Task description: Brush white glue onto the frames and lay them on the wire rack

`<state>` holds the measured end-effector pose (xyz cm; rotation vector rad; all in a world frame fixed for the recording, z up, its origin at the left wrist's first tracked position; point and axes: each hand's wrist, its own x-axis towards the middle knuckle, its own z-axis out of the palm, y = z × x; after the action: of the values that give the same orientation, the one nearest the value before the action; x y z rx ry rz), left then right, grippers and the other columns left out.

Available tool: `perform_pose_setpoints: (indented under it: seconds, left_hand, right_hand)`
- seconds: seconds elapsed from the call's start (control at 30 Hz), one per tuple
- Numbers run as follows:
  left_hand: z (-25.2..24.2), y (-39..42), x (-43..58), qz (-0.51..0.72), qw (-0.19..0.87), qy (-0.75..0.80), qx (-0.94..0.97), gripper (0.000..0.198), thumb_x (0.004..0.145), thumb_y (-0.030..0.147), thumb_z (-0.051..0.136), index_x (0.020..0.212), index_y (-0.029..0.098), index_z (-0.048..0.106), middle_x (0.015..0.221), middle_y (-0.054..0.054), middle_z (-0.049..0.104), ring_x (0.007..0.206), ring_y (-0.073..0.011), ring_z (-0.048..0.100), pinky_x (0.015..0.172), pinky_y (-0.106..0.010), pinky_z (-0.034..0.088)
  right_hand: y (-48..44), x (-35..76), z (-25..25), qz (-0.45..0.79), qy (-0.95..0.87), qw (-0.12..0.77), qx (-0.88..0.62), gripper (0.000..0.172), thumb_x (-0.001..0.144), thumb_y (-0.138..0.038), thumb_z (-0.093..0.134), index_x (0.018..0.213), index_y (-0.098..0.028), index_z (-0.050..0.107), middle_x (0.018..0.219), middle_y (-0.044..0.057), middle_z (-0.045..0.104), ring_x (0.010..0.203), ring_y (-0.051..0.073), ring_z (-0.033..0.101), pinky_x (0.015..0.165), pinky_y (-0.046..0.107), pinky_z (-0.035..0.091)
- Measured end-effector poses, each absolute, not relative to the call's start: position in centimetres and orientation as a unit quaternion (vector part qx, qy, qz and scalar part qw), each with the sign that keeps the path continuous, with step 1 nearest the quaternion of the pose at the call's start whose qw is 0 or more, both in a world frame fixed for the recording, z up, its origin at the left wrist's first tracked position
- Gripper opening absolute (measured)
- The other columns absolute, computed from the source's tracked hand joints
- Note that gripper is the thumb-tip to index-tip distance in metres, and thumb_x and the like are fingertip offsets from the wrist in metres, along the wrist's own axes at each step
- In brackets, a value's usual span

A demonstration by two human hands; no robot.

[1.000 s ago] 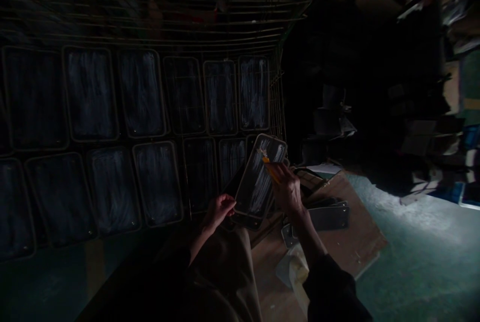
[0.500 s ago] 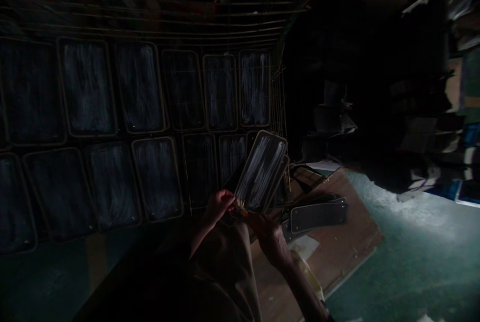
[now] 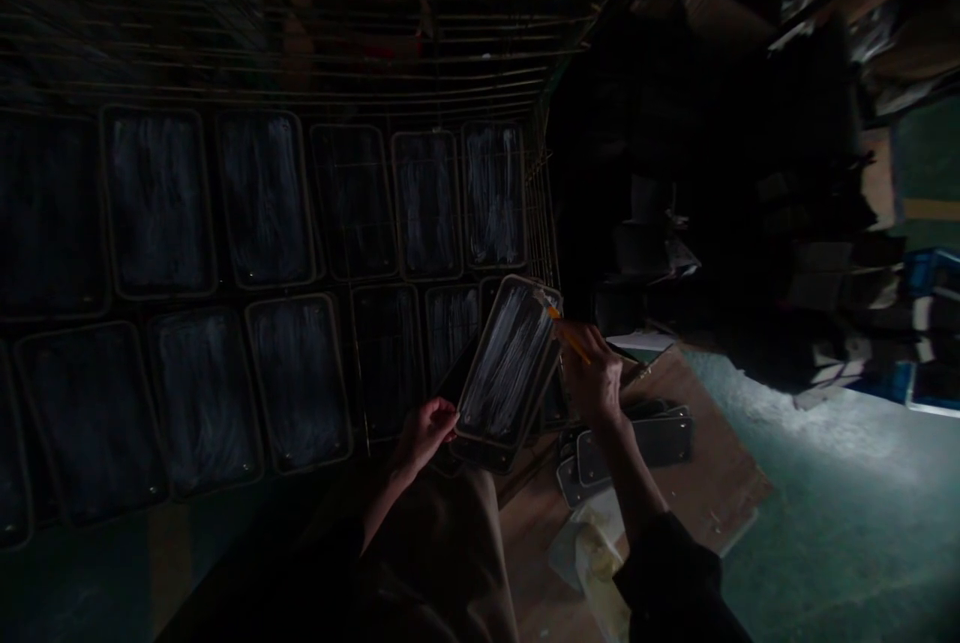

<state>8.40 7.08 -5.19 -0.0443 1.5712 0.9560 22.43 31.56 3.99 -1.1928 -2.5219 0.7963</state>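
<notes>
A dark rounded rectangular panel (image 3: 504,363) with pale wet-looking streaks lies tilted above my lap, a second dark panel showing under its lower edge. At its lower-left corner my left hand (image 3: 430,431) pinches the rim between thumb and fingers. My right hand (image 3: 595,368) is closed around an orange-handled brush (image 3: 571,335), whose bristles touch the panel's upper-right corner. Behind it, rows of similar streaked panels (image 3: 300,378) stand against a wire rack (image 3: 544,193). Dim light hides much of the detail.
Right of my lap, a brown board (image 3: 705,483) carries a small stack of dark panels (image 3: 652,443) and a pale crumpled bag (image 3: 596,548). Dark clutter (image 3: 660,213) fills the upper right. The green floor (image 3: 847,523) lies beyond the board.
My right hand has moved the brush from the panel's lower-left end up to its upper-right corner. My left hand still grips the lower-left corner. The view has shifted slightly.
</notes>
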Motion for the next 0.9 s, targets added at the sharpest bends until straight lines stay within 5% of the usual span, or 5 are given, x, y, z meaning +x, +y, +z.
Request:
perform_pose_setpoints:
  seconds: [0.27, 0.43, 0.67, 0.9]
  left_hand:
    - [-5.4, 6.9, 8.5, 0.429, 0.606, 0.670, -0.020, 0.035, 0.061, 0.042, 0.076, 0.074, 0.014, 0.060, 0.063, 0.003, 0.060, 0.051, -0.0099, 0.058, 0.049, -0.022, 0.052]
    - [-4.7, 7.1, 8.4, 0.432, 0.613, 0.660, -0.040, 0.036, 0.060, 0.043, 0.077, 0.074, 0.014, 0.059, 0.064, 0.003, 0.059, 0.053, -0.0101, 0.058, 0.050, -0.024, 0.054]
    - [-4.5, 7.1, 8.0, 0.435, 0.650, 0.621, -0.047, 0.037, 0.059, 0.038, 0.079, 0.081, 0.013, 0.062, 0.072, 0.001, 0.063, 0.060, -0.0108, 0.061, 0.058, -0.026, 0.057]
    - [-4.0, 7.2, 8.1, 0.433, 0.653, 0.616, -0.078, 0.037, 0.060, 0.034, 0.080, 0.085, 0.014, 0.062, 0.072, 0.001, 0.062, 0.061, -0.0109, 0.061, 0.062, -0.030, 0.060]
  right_hand:
    - [29.7, 23.0, 3.0, 0.282, -0.897, 0.034, -0.338, 0.043, 0.086, -0.005, 0.044, 0.122, -0.024, 0.058, 0.112, 0.007, 0.062, 0.094, 0.020, 0.060, 0.079, 0.030, 0.047]
    - [25.6, 25.5, 5.8, 0.374, -0.881, -0.040, -0.287, 0.044, 0.085, -0.004, 0.041, 0.120, -0.023, 0.060, 0.100, 0.006, 0.065, 0.080, 0.016, 0.061, 0.066, 0.024, 0.047]
    - [26.2, 26.5, 6.3, 0.400, -0.817, 0.056, -0.412, 0.031, 0.093, -0.016, 0.042, 0.116, -0.023, 0.061, 0.105, 0.006, 0.065, 0.091, 0.016, 0.062, 0.075, 0.025, 0.049]
    - [21.4, 28.5, 4.8, 0.360, -0.840, -0.013, -0.406, 0.029, 0.091, -0.012, 0.043, 0.112, -0.022, 0.060, 0.096, 0.007, 0.064, 0.085, 0.019, 0.060, 0.073, 0.028, 0.047]
